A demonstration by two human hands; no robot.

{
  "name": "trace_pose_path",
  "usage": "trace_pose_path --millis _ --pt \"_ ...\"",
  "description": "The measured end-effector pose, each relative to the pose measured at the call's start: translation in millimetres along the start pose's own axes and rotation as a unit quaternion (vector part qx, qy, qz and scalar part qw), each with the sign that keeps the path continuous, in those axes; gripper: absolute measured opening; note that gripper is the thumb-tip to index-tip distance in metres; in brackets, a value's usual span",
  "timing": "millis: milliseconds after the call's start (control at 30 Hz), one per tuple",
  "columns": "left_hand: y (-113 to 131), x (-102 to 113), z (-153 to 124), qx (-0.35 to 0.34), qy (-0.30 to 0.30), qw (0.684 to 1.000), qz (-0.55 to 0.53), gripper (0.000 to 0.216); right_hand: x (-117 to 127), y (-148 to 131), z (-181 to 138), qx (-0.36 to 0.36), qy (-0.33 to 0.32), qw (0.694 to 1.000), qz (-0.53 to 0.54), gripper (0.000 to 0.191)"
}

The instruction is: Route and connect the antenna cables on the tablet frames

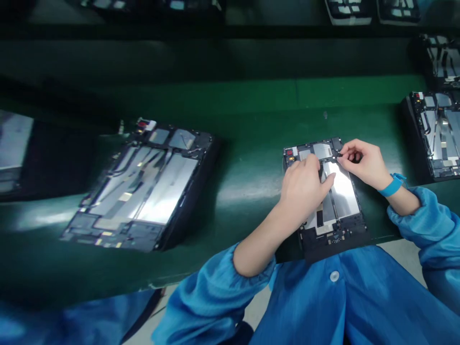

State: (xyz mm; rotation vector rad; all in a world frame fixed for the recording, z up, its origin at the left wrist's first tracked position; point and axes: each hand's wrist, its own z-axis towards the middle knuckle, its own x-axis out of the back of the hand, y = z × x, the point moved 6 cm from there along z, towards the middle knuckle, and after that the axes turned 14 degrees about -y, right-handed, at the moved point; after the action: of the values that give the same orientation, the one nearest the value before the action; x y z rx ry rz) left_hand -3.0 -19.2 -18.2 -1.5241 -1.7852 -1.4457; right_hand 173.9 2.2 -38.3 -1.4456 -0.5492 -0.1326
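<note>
An opened tablet (345,191), its silvery battery plates and black flat cables exposed, lies in front of me at the table's near edge. My left hand (305,184) rests over its upper left part, with the thumb stretched out and apart from the bent fingers. Those fingertips are partly hidden behind the hand. At the tablet's upper right corner my right hand (366,163) is closed in a pinch, thumb and forefinger together. Whatever is between them is too small to make out. A blue band (391,186) circles my right wrist.
To the left, a stack topped by another opened tablet (140,182) stands on the green table (247,191). More opened tablets (443,134) are piled at the right edge, and others (348,10) sit on a shelf behind. Blue clothing (89,316) of someone shows lower left.
</note>
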Motion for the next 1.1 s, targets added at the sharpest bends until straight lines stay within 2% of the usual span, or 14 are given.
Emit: trace_pose_path --millis 100,167,267,400,500,700,1100 --pt "7.4 -0.3 4.8 -0.009 -0.003 1.000 0.012 0.013 2.4 3.0 0.0 -0.014 0.000 1.000 0.013 0.010" --pt "10.0 4.5 6.2 -0.020 0.021 0.999 0.029 0.017 5.0 7.3 -0.9 -0.030 -0.003 0.999 0.031 0.010" --pt "12.3 13.1 13.8 -0.071 0.046 0.995 0.061 0.021 7.6 12.1 -1.1 -0.042 -0.018 0.997 0.056 0.014" --pt "12.5 13.5 37.0 -0.168 -0.043 0.985 0.022 0.017 9.3 15.8 0.8 -0.058 -0.033 0.995 0.078 0.019" --pt "11.4 16.6 50.2 -0.192 -0.076 0.978 -0.010 0.014 10.0 18.8 2.2 -0.071 -0.041 0.992 0.096 0.023" --pt "12.0 19.4 56.4 -0.195 -0.091 0.976 -0.015 0.015 13.1 20.9 3.6 -0.073 -0.055 0.990 0.105 0.027" --pt "22.0 23.4 57.9 -0.125 -0.091 0.988 0.016 0.017 20.5 23.9 6.6 -0.070 -0.052 0.987 0.132 0.036"
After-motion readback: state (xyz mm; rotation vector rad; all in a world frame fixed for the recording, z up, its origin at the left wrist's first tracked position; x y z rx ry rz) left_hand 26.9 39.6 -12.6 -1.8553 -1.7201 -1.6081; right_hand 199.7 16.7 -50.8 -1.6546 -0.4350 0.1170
